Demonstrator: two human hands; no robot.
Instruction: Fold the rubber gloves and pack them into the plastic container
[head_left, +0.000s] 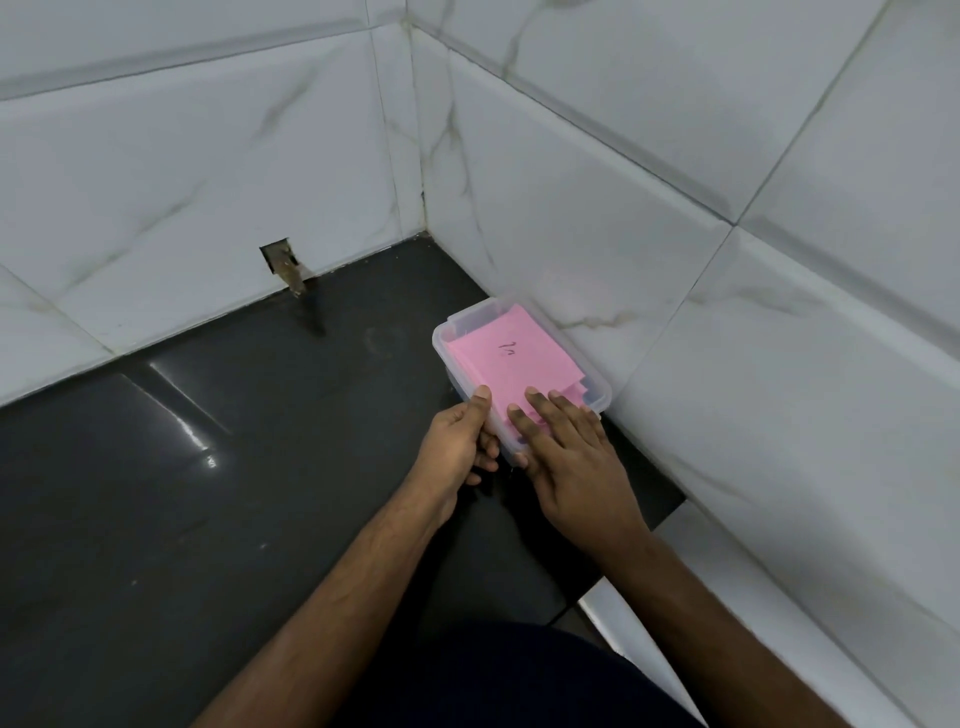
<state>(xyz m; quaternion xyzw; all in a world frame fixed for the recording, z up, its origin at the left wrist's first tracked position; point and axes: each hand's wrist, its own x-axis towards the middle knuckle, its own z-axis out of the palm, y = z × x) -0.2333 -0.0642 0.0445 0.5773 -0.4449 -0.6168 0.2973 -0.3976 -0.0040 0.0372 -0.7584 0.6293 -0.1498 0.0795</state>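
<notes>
From the head camera I see the clear plastic container (521, 367) on the dark counter (208, 493), just beside the tiled wall (675, 260); the folded pink gloves (511, 358) lie inside it; my left hand (460, 441) grips the container's near corner, thumb on the rim; my right hand (571, 462) presses straight fingers flat on the gloves.

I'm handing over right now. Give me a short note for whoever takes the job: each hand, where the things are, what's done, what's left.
Left hand: grips the near left corner of the plastic container, thumb on the rim.
Right hand: fingers flat, pressing the folded pink gloves down at the near end.
Container sits on the dark countertop, against the tiled wall on the right.
Done: gloves folded and lying inside.
Left: press the near edge in fully; no lid in view.
</notes>
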